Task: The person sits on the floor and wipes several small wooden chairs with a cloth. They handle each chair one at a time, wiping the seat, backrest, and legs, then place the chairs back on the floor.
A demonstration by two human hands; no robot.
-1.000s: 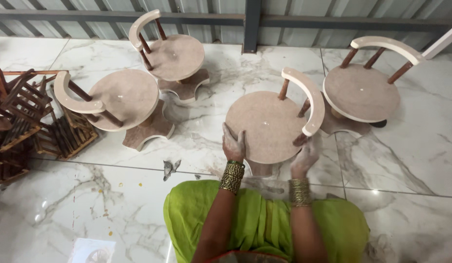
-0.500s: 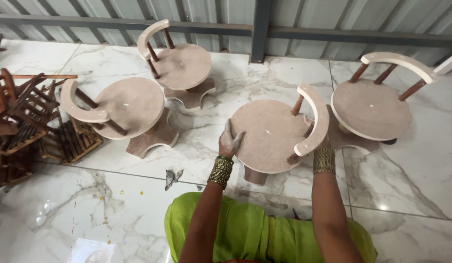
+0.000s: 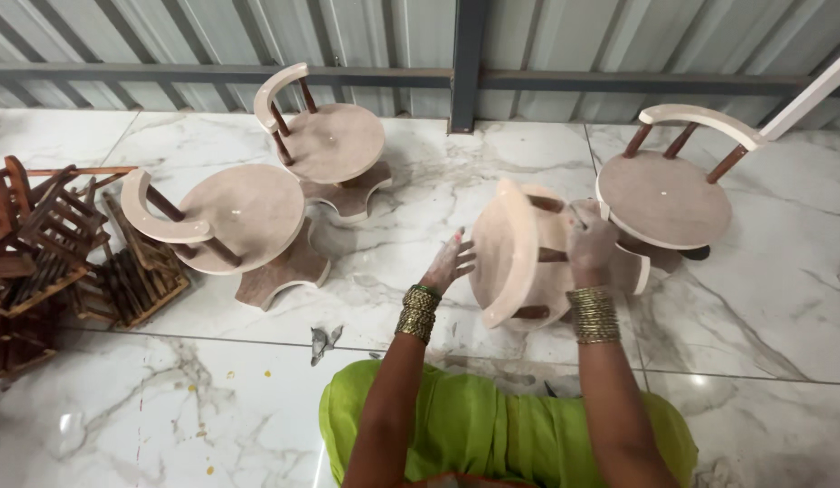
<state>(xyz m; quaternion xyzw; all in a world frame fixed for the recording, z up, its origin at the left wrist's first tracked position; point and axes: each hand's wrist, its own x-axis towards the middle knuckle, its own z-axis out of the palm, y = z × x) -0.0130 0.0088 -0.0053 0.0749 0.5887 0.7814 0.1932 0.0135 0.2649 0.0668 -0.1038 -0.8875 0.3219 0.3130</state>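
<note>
Both hands tip the small chair [image 3: 515,253] sideways.

Bare marble floor [image 3: 420,208] left of the tipped stool [image 3: 519,258]; upright stool [image 3: 664,199] close on its right.

My right hand [image 3: 590,242] covers part of the tipped stool [image 3: 519,258], and the stool's round seat hides its base. The stack of dark wooden frames [image 3: 40,253] runs off the left edge. My arms leave the frame at the bottom.
</note>
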